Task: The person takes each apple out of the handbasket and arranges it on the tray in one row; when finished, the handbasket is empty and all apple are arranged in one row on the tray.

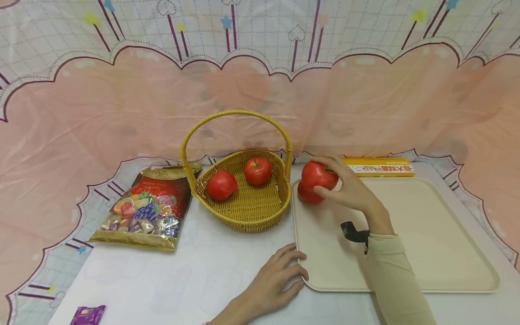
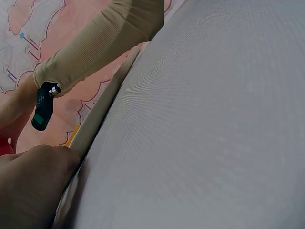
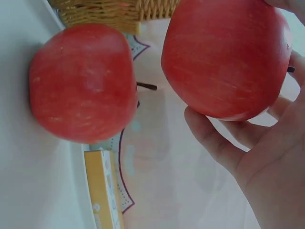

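At the lower left edge of the head view lies a purple wrapped candy (image 1: 88, 315). Low in the middle, the left hand (image 1: 276, 280) rests its spread fingers on the near corner of the beige tray (image 1: 430, 234), which fills the lower right. Further up, the right hand (image 1: 352, 188) grips a red apple (image 1: 318, 173), thumb and fingers closed about its sides, above the tray's upper-left corner; a second apple (image 1: 308, 195) sits on the tray just below. The held apple looks firm, smooth and fairly light, so a grip around its widest part should suit better than the thin stem. At left lies the Mixed Fruit Candy bag (image 1: 151, 205); in the centre, a handled wicker basket (image 1: 245, 222) contains two apples (image 1: 257, 170). Behind the tray lies a yellow pasta box (image 1: 379, 168).
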Tool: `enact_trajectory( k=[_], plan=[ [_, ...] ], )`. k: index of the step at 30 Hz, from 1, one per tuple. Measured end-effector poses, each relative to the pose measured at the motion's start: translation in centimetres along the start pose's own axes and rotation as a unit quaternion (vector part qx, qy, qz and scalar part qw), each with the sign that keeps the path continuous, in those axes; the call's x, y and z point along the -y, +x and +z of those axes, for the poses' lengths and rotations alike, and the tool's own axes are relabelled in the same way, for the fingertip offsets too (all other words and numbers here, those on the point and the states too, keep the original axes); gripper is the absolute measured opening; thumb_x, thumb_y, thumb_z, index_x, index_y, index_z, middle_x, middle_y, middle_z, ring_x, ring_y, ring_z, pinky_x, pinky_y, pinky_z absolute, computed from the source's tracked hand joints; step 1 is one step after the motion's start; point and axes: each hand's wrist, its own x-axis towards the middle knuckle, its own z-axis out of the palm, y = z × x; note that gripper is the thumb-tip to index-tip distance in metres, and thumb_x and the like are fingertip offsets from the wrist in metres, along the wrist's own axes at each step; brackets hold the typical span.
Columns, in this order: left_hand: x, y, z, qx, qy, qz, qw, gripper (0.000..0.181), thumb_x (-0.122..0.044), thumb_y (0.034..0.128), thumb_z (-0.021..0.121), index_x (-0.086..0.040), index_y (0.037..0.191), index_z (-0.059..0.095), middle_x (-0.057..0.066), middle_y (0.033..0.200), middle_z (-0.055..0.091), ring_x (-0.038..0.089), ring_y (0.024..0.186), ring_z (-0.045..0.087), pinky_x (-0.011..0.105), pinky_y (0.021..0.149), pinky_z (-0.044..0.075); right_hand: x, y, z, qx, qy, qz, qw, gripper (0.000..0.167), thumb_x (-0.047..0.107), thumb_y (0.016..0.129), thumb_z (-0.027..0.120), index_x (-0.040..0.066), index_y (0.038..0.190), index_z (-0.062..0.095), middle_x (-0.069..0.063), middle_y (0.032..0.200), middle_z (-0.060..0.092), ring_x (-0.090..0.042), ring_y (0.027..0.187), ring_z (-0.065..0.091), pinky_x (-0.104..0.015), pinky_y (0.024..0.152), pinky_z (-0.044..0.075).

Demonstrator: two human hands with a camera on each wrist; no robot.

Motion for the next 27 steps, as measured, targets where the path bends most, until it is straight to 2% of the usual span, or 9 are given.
enact_trajectory(
  k=[5,10,17,24,27],
  plan=[
    [-0.1,0.0,0.0,0.007,-0.010,-0.011,0.9999,0.012,-0.022,0.0862,0.065,-0.027,0.097,0.062,-0.005,0.131,0.050,0.027,0.138,0.035,0.043,0.110,0.039,-0.1,-0.1,-0.2,0.004,0.004,0.009,0.9999,0.065,0.026,0.080,0.074,0.037,0.136,0.042,0.009,0.142,0.038,-0.024,0.122,0.047,-0.057,0.096,0.047],
    [0.0,0.0,0.0,-0.001,0.001,0.002,1.0000,0.012,-0.022,0.0863,0.065,-0.027,0.096,0.061,-0.004,0.130,0.050,0.028,0.137,0.037,0.043,0.110,0.039,-0.3,-0.3,-0.6,0.006,0.016,0.014,0.9998,0.067,0.023,0.080,0.075,0.036,0.137,0.041,0.006,0.144,0.037,-0.025,0.124,0.045,-0.058,0.097,0.045],
    [0.0,0.0,0.0,0.005,-0.008,-0.006,0.9999,0.010,-0.022,0.0871,0.064,-0.027,0.096,0.062,-0.004,0.131,0.050,0.026,0.138,0.035,0.041,0.112,0.037,-1.2,-0.6,-1.2,0.009,0.003,0.030,0.9995,0.065,0.026,0.081,0.074,0.039,0.136,0.041,0.010,0.139,0.040,-0.020,0.123,0.044,-0.054,0.097,0.046],
    [-0.1,0.1,-0.1,0.002,-0.007,-0.004,1.0000,0.010,-0.022,0.0866,0.065,-0.026,0.096,0.062,-0.004,0.130,0.051,0.027,0.138,0.036,0.042,0.111,0.038,-1.7,-0.8,-1.7,0.010,0.004,0.039,0.9992,0.066,0.026,0.081,0.074,0.032,0.138,0.041,0.010,0.142,0.039,-0.022,0.125,0.042,-0.055,0.098,0.045],
    [-0.1,0.0,-0.1,0.004,-0.008,-0.006,0.9999,0.010,-0.022,0.0865,0.065,-0.026,0.095,0.062,-0.004,0.130,0.051,0.027,0.138,0.036,0.042,0.112,0.037,-1.8,-1.0,-1.8,0.014,0.005,0.054,0.9984,0.067,0.027,0.080,0.075,0.035,0.137,0.041,0.008,0.143,0.037,-0.024,0.125,0.042,-0.056,0.097,0.045]
  ],
)
